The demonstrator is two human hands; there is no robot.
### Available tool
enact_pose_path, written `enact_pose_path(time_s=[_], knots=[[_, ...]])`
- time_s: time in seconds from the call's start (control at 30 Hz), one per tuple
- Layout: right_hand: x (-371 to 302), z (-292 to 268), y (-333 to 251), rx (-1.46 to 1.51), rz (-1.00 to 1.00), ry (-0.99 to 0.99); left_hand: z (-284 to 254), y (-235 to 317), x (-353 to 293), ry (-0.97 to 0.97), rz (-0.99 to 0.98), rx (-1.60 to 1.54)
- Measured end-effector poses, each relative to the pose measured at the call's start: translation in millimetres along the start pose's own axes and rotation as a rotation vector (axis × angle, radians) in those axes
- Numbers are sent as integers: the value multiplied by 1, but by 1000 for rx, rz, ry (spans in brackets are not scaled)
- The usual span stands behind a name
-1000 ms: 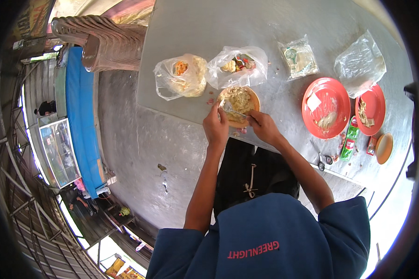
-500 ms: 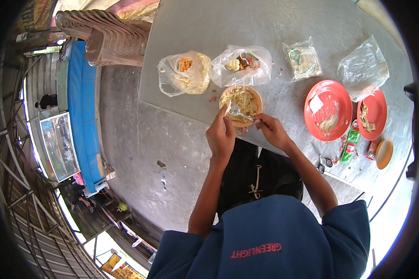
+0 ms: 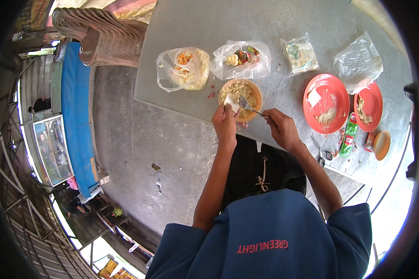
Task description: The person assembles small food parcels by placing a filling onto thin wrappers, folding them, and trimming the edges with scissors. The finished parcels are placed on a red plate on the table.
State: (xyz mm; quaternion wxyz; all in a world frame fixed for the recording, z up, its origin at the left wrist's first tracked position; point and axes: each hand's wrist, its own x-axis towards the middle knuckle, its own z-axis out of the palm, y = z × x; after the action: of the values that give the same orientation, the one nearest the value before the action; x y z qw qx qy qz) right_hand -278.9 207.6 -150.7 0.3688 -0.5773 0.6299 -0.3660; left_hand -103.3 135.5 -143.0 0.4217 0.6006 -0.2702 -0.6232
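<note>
My left hand (image 3: 225, 123) pinches a thin white square wrapper (image 3: 232, 102) over the near left part of an orange bowl (image 3: 260, 99). A pale, chunky mixture (image 3: 243, 88) fills much of the bowl. My right hand (image 3: 282, 129) grips the handle of a metal spoon (image 3: 251, 109) at the bowl's right. The spoon's head is next to the wrapper, above the mixture. Whether any mixture is on the spoon or wrapper is too small to tell.
Two plastic bags of food, one orange and yellow (image 3: 185, 69) and one mixed (image 3: 242, 59), lie beyond the bowl. Rightward are a packet of wrappers (image 3: 300, 56), a clear bag (image 3: 358, 65), red plates (image 3: 326, 125), a green pouch (image 3: 348, 138), scissors (image 3: 321, 161) and a small orange bowl (image 3: 381, 145).
My left hand has turned, and the wrapper now shows spread over the bowl. My right hand has shifted slightly right, and the spoon's head has moved from the bowl's left toward its middle.
</note>
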Motion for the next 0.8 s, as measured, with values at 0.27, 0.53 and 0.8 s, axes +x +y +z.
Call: enact_pose_path(time_s=[0.27,0.53,0.8], knots=[[-6,-10,-32,-430,-239,34,-3,5,2,-116,4,-58],[0,-15,-70,-656,-249,24,-22,23,17,-210,-36,-81],[11,3,-77,-716,-150,48,-64,47,48,-291,-97,-73]])
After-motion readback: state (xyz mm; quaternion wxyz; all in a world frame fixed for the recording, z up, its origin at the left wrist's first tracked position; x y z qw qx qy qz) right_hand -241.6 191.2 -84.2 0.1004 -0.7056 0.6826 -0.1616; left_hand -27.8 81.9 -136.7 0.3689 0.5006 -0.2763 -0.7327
